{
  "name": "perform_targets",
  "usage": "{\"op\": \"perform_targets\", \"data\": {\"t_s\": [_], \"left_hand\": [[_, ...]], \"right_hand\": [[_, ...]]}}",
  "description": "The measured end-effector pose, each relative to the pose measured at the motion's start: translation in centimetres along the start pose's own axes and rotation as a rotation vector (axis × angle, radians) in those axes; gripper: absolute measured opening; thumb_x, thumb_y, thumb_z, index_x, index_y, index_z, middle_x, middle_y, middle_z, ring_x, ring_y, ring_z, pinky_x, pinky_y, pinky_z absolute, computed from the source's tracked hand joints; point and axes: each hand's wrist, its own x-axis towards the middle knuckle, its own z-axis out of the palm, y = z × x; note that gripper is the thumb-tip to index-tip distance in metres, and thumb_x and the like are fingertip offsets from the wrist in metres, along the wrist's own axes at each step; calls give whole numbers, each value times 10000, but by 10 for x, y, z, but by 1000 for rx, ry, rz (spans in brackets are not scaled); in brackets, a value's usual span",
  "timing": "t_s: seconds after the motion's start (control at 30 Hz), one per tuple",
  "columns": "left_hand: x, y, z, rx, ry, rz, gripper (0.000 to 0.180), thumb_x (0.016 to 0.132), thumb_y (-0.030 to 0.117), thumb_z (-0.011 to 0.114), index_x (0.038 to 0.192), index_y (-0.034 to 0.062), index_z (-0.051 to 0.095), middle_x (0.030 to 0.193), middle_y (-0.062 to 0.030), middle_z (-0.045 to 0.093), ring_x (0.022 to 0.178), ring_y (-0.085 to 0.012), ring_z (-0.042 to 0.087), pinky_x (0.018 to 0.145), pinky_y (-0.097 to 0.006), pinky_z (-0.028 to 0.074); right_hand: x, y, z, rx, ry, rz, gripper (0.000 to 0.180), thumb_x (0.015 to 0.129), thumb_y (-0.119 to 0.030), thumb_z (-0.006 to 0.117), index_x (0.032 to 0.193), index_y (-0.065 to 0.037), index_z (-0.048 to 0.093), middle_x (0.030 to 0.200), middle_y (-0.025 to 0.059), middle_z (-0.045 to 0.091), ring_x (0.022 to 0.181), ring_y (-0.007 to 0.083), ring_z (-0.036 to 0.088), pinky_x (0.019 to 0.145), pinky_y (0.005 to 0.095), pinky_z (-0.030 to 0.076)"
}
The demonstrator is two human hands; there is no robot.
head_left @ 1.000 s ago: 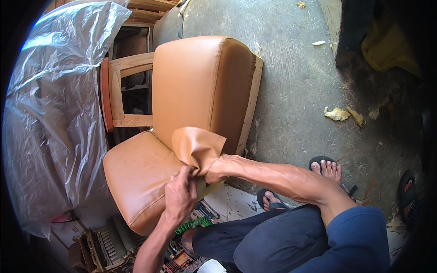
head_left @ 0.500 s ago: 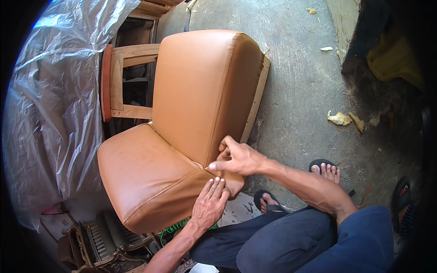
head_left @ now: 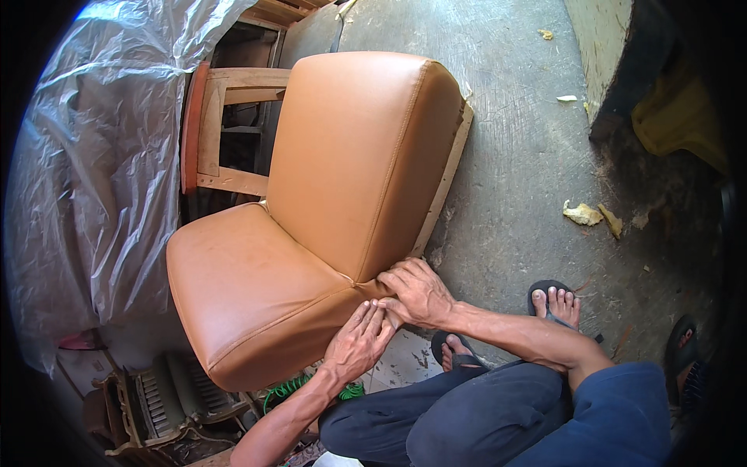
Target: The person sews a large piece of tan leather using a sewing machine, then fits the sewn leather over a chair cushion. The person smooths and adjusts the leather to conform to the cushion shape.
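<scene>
An upholstered chair (head_left: 354, 159) in tan leather-like material lies in front of me, its two padded parts meeting at an angle. At the right end of that joint, my right hand (head_left: 420, 294) has its fingers curled over the chair's cover (head_left: 331, 315), where the material is bunched. My left hand (head_left: 359, 338) rests against the side of the lower padded part, fingers stretched out along the cover. Its fingertips are close to the right thumb. The folded edge of the cover under my right hand is hidden.
Clear plastic sheeting (head_left: 109, 187) hangs at the left, next to a bare wooden frame (head_left: 233, 183). A carved piece of furniture (head_left: 167, 401) and a green coiled hose (head_left: 284, 389) are at lower left. Yellow foam scraps (head_left: 582, 213) lie on the concrete floor (head_left: 513, 163).
My right hand has moved slightly down and right, from a raised pinch at the joint to fingers closed over the cover's corner. My left hand stays on the cover; the view has shifted slightly.
</scene>
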Motion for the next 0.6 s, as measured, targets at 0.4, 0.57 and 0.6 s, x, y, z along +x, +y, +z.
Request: {"op": "perform_targets", "data": {"t_s": [0.4,0.57,0.6], "left_hand": [[-8,-8,9,92,-8,75,258,998,193,559,1195,30,593,1467,-278,627,1430,-366,583,1266,-480,396],[-12,-13,17,147,-24,104,425,1028,238,507,1353,-24,591,1502,-284,600,1467,-379,541,1295,-476,353],[-12,-15,18,163,-27,112,460,1032,240,492,1385,-39,585,1507,-287,595,1475,-384,531,1302,-480,341]], "right_hand": [[-8,41,9,366,-210,178,244,1008,-227,729,1051,11,695,971,193,683,923,398,695,790,466,559],[-3,40,1,480,-334,500,284,1017,-254,725,1103,16,712,1047,238,747,1015,396,740,868,436,574],[-2,44,0,478,-382,520,293,1022,-267,718,1129,6,720,1059,244,753,1033,393,745,878,429,575]]}}
